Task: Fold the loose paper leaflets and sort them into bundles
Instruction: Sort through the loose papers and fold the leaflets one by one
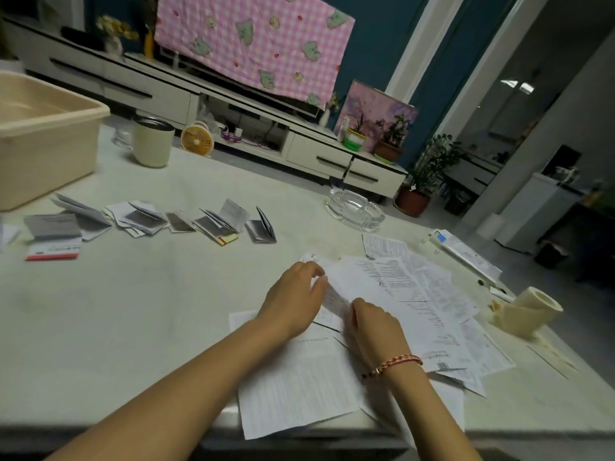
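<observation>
Leans over pale table (133, 311), both forearms reaching in from near edge. Pinches far edge of 1 leaflet (334, 299) w/ L hand (294, 301), fingers curled round it. Grips same leaflet's near end w/ R hand (376, 331), fingers curled down onto it; blurred btwn the 2, so can't tell how far it's folded. Wears red-and-gold bracelet (396, 362) on R wrist. Holds that leaflet right on top of loose leaflets (426, 294), an overlapping printed spread at near right, running to table's near edge. Has folded bundles (166, 221) in a rough row at far left, well apart from the spread, some fanned open, leftmost w/ a red strip. Shares far left corner w/ beige tub (43, 134), cream cup (153, 141) just right of it. Faces glass ashtray (354, 209) beyond the spread, white bar-shaped device (462, 257) at far right, pale tape roll (529, 314) lying on its side just right of the sheets.
</observation>
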`<state>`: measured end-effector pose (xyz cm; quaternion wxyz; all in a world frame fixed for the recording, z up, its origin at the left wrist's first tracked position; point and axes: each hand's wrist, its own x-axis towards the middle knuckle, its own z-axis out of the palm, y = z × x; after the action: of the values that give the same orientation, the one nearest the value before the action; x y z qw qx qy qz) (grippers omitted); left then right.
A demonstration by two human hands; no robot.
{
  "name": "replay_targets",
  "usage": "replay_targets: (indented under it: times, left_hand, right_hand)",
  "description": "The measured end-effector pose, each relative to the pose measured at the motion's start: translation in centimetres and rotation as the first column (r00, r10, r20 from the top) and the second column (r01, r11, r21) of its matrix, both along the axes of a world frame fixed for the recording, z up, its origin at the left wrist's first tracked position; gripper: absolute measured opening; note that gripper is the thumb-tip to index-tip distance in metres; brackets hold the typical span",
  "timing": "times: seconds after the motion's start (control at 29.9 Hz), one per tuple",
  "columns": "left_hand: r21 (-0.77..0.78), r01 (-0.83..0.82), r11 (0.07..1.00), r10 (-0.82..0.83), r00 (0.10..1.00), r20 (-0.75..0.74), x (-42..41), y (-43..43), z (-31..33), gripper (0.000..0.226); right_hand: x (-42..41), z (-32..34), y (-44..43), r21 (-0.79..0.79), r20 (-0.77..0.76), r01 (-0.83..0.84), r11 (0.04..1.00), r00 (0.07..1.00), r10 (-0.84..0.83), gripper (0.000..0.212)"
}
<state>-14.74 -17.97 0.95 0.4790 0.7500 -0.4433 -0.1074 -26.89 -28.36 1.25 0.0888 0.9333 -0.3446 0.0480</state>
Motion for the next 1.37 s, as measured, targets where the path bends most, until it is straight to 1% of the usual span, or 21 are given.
replay_targets:
  times: [0.03,0.07,0.1,0.17,0.23,0.27,0.33,0.4,0.47,0.6,0.7,0.77,0.97,1.04,1.1,1.14,1.17,1.21,1.24,1.27,1.37]
  left_hand:
    - [-0.045,-0.019,0.999,0.017,0.999,-0.044,0.1,0.1,0.2,0.029]
    - [-0.086,-0.039,0.995,0.031,0.995,-0.091,0.3,0.2,0.4,0.028]
    - [-0.126,-0.068,0.990,0.048,0.988,-0.150,0.5,0.3,0.7,0.028]
    - [-0.190,-0.139,0.972,0.077,0.950,-0.302,1.0,0.6,1.6,0.035]
    - [-0.236,-0.179,0.955,0.030,0.852,-0.523,1.5,0.9,2.7,0.049]
    - [-0.243,-0.184,0.952,-0.013,0.771,-0.636,1.8,1.1,3.2,0.054]
    - [-0.262,-0.114,0.958,-0.136,0.627,-0.767,2.4,1.5,3.8,0.046]
    - [-0.286,0.028,0.958,-0.258,0.523,-0.813,2.5,1.9,4.0,0.035]
    - [-0.296,0.076,0.952,-0.296,0.464,-0.835,2.5,1.7,3.6,0.040]
    - [-0.240,-0.004,0.971,-0.206,0.499,-0.842,2.4,1.2,3.1,0.028]
    - [-0.232,-0.049,0.972,-0.163,0.572,-0.804,2.6,1.2,3.0,0.014]
    - [-0.237,-0.077,0.968,-0.151,0.574,-0.805,2.6,1.2,3.0,0.004]
    - [-0.243,-0.092,0.966,-0.130,0.637,-0.760,2.7,1.3,2.8,0.006]
    - [-0.241,-0.084,0.967,-0.129,0.654,-0.745,2.8,1.4,3.0,0.007]
    - [-0.238,-0.072,0.969,-0.120,0.704,-0.700,2.8,1.6,3.2,0.007]
    - [-0.240,-0.066,0.969,-0.117,0.730,-0.674,2.8,1.7,3.3,0.007]
    - [-0.247,-0.058,0.967,-0.121,0.751,-0.649,2.7,1.8,3.5,0.008]
    - [-0.259,-0.042,0.965,-0.131,0.778,-0.615,2.6,1.9,3.7,0.009]
    - [-0.272,-0.014,0.962,-0.148,0.812,-0.565,2.4,2.0,4.0,0.009]
    - [-0.289,0.022,0.957,-0.173,0.843,-0.510,2.2,2.2,4.2,0.010]
    - [-0.341,0.140,0.930,-0.274,0.881,-0.386,1.7,2.6,4.9,0.013]
  right_hand:
    - [0.1,0.3,-0.2,0.022,0.081,0.000,1.000,0.997,-0.001,0.016]
    - [0.2,0.8,-0.2,0.089,0.239,-0.010,0.996,0.971,-0.011,0.019]
    - [0.3,1.6,-0.2,0.181,0.420,-0.033,0.983,0.906,-0.047,0.025]
    - [0.6,3.9,0.1,0.339,0.711,-0.109,0.934,0.680,-0.179,0.034]
    - [0.7,6.1,0.5,0.513,0.795,-0.223,0.828,0.488,-0.361,0.028]
    - [0.6,6.9,0.8,0.600,0.775,-0.299,0.742,0.447,-0.446,0.022]
    - [0.5,7.6,1.1,0.704,0.707,-0.380,0.599,0.456,-0.541,0.017]
    - [0.6,7.4,1.1,0.747,0.664,-0.378,0.547,0.464,-0.586,0.022]
    - [0.8,7.0,1.2,0.766,0.643,-0.382,0.517,0.451,-0.619,0.030]
    - [0.6,6.6,0.8,0.776,0.624,-0.438,0.454,0.431,-0.652,0.034]
    - [0.1,6.6,0.6,0.809,0.578,-0.482,0.336,0.545,-0.607,0.027]
    - [0.1,6.3,0.6,0.832,0.546,-0.467,0.300,0.591,-0.594,0.021]
    - [0.2,5.7,0.2,0.817,0.552,-0.511,0.267,0.560,-0.617,0.016]
    - [0.3,5.7,-0.1,0.820,0.564,-0.459,0.340,0.551,-0.615,0.021]
    - [0.5,5.7,-0.2,0.766,0.635,-0.334,0.550,0.527,-0.565,0.033]
    - [0.6,5.8,0.1,0.675,0.699,-0.270,0.687,0.533,-0.477,0.039]
    - [0.7,6.1,0.4,0.530,0.749,-0.225,0.818,0.576,-0.327,0.042]
    - [0.7,6.4,0.9,0.366,0.747,-0.209,0.907,0.647,-0.153,0.044]
    - [0.8,6.8,1.4,0.235,0.698,-0.231,0.944,0.716,0.002,0.044]
    - [0.9,7.2,2.0,0.178,0.625,-0.276,0.945,0.773,0.108,0.047]
    - [1.4,7.8,3.2,0.340,0.445,-0.364,0.867,0.874,0.193,0.059]
